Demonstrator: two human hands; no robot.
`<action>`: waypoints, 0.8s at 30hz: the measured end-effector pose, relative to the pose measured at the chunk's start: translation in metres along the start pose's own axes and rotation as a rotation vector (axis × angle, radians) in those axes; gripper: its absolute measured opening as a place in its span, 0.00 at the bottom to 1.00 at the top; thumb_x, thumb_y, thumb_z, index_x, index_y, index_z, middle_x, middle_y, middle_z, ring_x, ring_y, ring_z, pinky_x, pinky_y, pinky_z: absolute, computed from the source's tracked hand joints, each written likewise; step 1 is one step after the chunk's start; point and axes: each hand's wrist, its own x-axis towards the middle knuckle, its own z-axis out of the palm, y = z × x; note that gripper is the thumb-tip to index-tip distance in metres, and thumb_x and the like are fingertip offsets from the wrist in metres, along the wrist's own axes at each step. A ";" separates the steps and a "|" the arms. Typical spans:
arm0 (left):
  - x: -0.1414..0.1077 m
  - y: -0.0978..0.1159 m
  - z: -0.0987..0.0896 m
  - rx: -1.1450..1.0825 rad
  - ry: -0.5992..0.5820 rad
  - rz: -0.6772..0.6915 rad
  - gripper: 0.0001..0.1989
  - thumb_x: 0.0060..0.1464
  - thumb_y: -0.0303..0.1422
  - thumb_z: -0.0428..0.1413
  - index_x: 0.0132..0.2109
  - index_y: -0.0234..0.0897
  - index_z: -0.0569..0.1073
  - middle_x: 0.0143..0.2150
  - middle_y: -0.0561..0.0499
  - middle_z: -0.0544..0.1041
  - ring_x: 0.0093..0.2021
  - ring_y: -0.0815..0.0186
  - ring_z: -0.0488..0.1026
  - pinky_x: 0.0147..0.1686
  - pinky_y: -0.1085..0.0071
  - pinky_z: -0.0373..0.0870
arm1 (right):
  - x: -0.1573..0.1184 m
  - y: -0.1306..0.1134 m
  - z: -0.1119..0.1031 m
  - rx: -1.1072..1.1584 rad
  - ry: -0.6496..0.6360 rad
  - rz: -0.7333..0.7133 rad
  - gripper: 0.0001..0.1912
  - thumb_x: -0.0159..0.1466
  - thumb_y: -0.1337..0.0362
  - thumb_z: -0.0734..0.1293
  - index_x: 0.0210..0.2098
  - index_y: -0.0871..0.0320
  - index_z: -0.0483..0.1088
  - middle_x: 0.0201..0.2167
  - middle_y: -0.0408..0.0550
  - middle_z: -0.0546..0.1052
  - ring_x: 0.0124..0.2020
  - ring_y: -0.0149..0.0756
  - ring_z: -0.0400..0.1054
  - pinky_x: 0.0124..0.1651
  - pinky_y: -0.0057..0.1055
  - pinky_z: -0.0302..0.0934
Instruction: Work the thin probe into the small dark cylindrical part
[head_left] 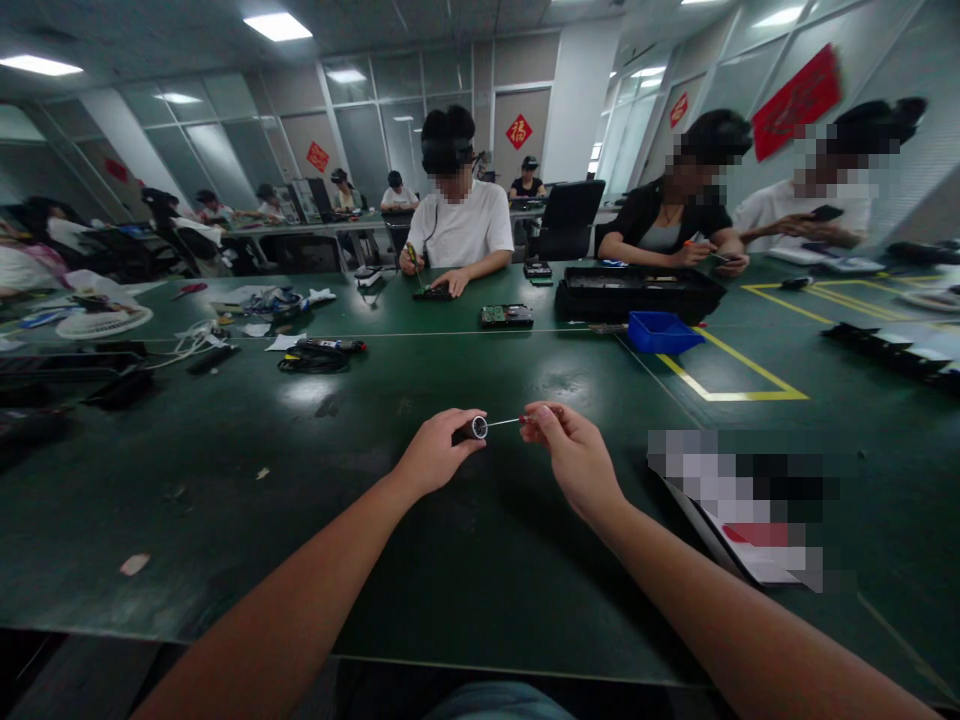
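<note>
In front of you spreads a green table [450, 600]. Across it, 1 person in a white shirt [461, 230] works with both hands on a dark part. Toward the table's far right lies a long black tray [634, 300], with a blue bin [664, 334] just by its near side. Some papers [757, 550], partly blurred out, lie beside your right forearm. A black cable bundle [311, 357] lies ahead to your left, and a green circuit board [508, 316] sits straight ahead, beyond your hands.

Your left hand [436, 450] has its fingers wrapped around a dark cylinder [474, 429], round end facing your right hand [577, 455]. That hand pinches the red handle of a thin screwdriver [502, 423], its shaft pointing left to the cylinder's end; you cannot tell whether the tip goes inside. Both things are over the table's middle. Smallest are 2 pale scraps [135, 564] at left.
</note>
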 end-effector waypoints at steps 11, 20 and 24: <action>0.007 0.000 -0.006 0.131 0.011 0.079 0.19 0.58 0.31 0.61 0.56 0.44 0.74 0.51 0.50 0.78 0.52 0.58 0.72 0.57 0.56 0.64 | 0.010 0.005 -0.004 0.461 0.070 0.338 0.14 0.61 0.53 0.71 0.29 0.57 0.73 0.21 0.41 0.70 0.23 0.31 0.65 0.43 0.39 0.71; 0.003 -0.002 -0.003 0.137 -0.034 0.062 0.19 0.59 0.32 0.61 0.57 0.44 0.73 0.51 0.50 0.78 0.51 0.58 0.72 0.56 0.56 0.64 | 0.007 0.009 -0.004 0.136 0.082 0.072 0.16 0.63 0.49 0.68 0.37 0.56 0.73 0.31 0.45 0.76 0.31 0.35 0.70 0.38 0.35 0.67; 0.002 -0.001 -0.004 0.129 -0.018 0.047 0.19 0.59 0.33 0.61 0.58 0.44 0.73 0.50 0.50 0.78 0.51 0.58 0.72 0.56 0.56 0.64 | 0.006 0.009 -0.005 0.035 0.039 0.052 0.16 0.65 0.49 0.66 0.39 0.56 0.73 0.31 0.45 0.76 0.32 0.36 0.70 0.39 0.36 0.66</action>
